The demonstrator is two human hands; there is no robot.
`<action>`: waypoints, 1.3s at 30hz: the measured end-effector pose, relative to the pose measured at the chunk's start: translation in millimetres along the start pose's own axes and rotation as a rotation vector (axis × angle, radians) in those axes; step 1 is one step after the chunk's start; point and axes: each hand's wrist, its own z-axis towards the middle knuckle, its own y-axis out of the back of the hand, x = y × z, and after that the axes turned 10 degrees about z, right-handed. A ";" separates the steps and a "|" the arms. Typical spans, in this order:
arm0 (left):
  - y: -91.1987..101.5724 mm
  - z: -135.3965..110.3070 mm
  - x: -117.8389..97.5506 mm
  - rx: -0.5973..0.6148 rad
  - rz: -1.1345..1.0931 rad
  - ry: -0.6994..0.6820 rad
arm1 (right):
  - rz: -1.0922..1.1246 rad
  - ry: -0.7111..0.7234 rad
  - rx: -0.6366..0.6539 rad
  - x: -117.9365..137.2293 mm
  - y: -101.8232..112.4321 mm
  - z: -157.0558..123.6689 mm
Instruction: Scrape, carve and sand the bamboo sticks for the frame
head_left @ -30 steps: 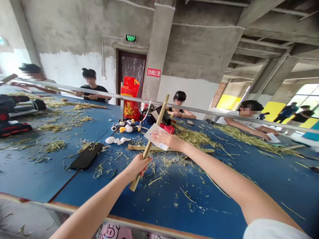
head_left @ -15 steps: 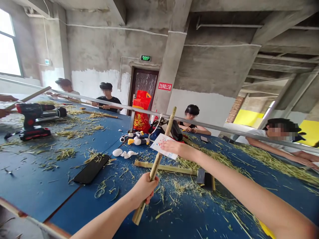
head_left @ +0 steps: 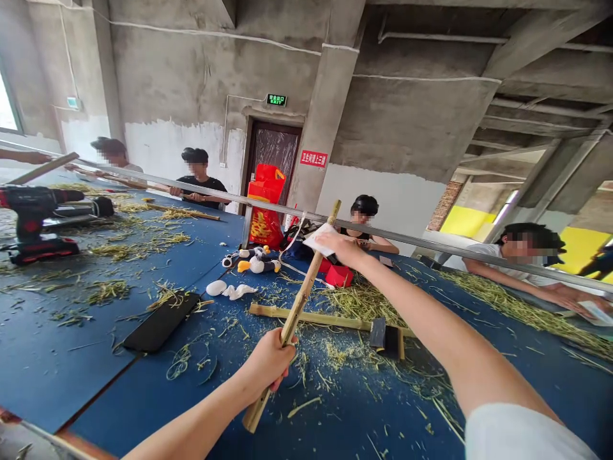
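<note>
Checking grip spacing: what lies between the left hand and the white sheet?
In the head view, a stretch of the bamboo stick lies between the left hand and the white sheet.

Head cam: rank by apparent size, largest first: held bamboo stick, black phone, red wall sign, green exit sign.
1. Held bamboo stick
2. Black phone
3. Red wall sign
4. Green exit sign

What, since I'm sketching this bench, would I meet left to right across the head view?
Power drill, black phone-like slab, white oval piece, left hand gripping a bamboo stick, right hand on a white sheet, dark block, co-worker's paper.
</note>
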 end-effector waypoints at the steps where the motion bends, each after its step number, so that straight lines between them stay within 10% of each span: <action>1: -0.3 -0.5 -0.4 -0.003 -0.004 -0.001 | 0.002 0.037 0.043 15.9 -14.8 -11.7; 6: -3.5 -2.5 -1.8 -0.009 0.005 0.011 | -0.002 0.236 0.283 77.1 -59.7 -62.1; 15: -4.5 -2.1 1.5 0.056 0.054 -0.083 | 0.036 -0.129 -0.033 5.5 24.8 -40.4; 23: 8.4 3.8 3.1 0.197 -0.122 -0.207 | -0.057 0.063 0.046 114.8 -73.6 -96.5; 39: -17.2 -49.8 47.2 -0.625 0.980 -0.369 | -0.208 0.163 0.018 174.9 -114.8 -121.2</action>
